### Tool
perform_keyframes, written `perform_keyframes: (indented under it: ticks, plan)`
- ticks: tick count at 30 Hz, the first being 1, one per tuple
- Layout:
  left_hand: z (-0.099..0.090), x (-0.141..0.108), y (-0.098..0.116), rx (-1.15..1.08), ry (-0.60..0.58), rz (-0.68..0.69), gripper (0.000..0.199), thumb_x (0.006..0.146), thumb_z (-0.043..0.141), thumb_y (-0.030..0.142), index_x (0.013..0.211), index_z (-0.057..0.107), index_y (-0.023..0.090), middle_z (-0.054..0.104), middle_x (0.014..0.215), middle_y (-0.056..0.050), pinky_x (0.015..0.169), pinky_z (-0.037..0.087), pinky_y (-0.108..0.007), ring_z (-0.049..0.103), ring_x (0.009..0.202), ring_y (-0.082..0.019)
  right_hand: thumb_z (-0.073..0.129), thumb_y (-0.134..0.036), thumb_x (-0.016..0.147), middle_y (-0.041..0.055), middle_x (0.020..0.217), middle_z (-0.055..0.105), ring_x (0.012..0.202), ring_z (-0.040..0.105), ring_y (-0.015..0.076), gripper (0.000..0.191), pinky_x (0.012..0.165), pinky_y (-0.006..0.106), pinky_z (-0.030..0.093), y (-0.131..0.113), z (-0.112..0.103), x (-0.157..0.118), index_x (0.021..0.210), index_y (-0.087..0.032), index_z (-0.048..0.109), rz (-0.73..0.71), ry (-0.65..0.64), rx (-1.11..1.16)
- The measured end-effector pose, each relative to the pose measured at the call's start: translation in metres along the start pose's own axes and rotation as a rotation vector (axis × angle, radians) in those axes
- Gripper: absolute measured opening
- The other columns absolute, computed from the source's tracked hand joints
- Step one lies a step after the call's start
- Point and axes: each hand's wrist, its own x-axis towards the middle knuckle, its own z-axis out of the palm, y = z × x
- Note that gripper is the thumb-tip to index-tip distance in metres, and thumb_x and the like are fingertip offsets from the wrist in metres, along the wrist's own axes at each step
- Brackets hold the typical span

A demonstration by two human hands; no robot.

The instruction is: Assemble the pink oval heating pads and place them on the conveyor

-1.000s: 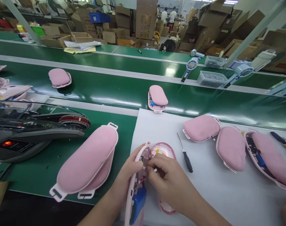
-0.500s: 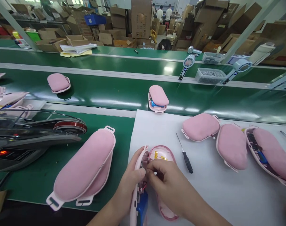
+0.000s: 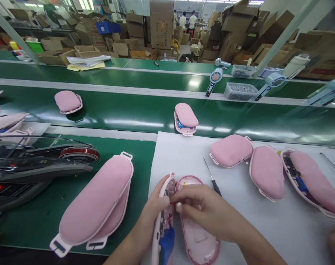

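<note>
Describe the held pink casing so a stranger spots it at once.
On the green bench lies a white sheet. Over its near left part, the left hand grips the pink casing. Unlike its pink neighbours lying down, it is held on edge.

One held shell (image 3: pixel 157 235), two stacked pink cases (image 3: pixel 97 198)

One shell half (image 3: pixel 199 237) lay on the sheet (image 3: pixel 247 235), the screwdriver (image 3: pixel 216 187) right of its far end, three casings (image 3: pixel 267 172) farther right. Left, on the surface (image 3: pixel 141 158), two stacked casings (image 3: pixel 97 200) sat between sheet and machine (image 3: pixel 37 186); behind, beyond the belt (image 3: pixel 123 110), a tray (image 3: pixel 240 92), apparently holding small parts, stood between two fans (image 3: pixel 216 76).
</note>
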Motion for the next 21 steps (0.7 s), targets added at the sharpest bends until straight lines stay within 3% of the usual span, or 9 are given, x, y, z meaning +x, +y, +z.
perform_keyframes:
  ticks: [4,7,10,14,21]
  plan:
    - [-0.003,0.006,0.002,-0.031,-0.027,-0.029,0.069,0.063,0.075,0.041,0.126,0.057,0.021,0.067,0.117,-0.009,0.101,0.04,-0.046,0.057,0.114,-0.036,0.046,-0.006,0.083,-0.004,0.077,0.065,0.068,0.059,0.0097,0.026,0.061,0.019,0.043,0.005,-0.008,0.001,0.081,-0.023,0.065,-0.074,0.05,0.022]
    - [-0.004,0.007,0.002,-0.006,-0.007,0.012,0.063,0.062,0.077,0.041,0.12,0.062,0.022,0.066,0.12,-0.007,0.104,0.037,-0.042,0.053,0.119,-0.035,0.048,-0.011,0.087,-0.0053,0.071,0.063,0.056,0.052,0.0084,0.018,0.057,0.02,0.041,0.008,-0.004,0.004,0.087,-0.023,0.062,-0.092,0.176,-0.008]
    - [-0.001,0.003,0.003,0.025,0.028,0.034,0.058,0.065,0.075,0.041,0.119,0.063,0.022,0.068,0.115,-0.006,0.103,0.037,-0.038,0.054,0.119,-0.033,0.051,-0.016,0.089,-0.0034,0.074,0.064,0.06,0.052,0.0097,0.015,0.057,0.022,0.04,0.002,0.0,0.002,0.084,-0.022,0.064,-0.108,0.226,-0.026]
    - [0.007,-0.005,0.004,-0.046,0.009,-0.01,0.054,0.075,0.065,0.036,0.126,0.056,0.022,0.071,0.103,-0.006,0.098,0.042,-0.039,0.062,0.106,-0.029,0.049,-0.014,0.09,-0.0039,0.07,0.059,0.065,0.05,0.0109,0.023,0.058,0.023,0.036,-0.01,0.006,-0.008,0.075,-0.022,0.064,-0.069,0.186,-0.182]
    - [0.005,-0.003,0.0,-0.024,-0.004,-0.016,0.059,0.068,0.072,0.035,0.124,0.057,0.022,0.07,0.093,-0.005,0.08,0.05,-0.034,0.066,0.085,-0.024,0.045,-0.016,0.089,-0.0067,0.058,0.046,0.053,0.037,0.0085,0.026,0.047,0.023,0.025,-0.011,0.023,-0.011,0.063,-0.02,0.043,0.058,0.172,-0.314]
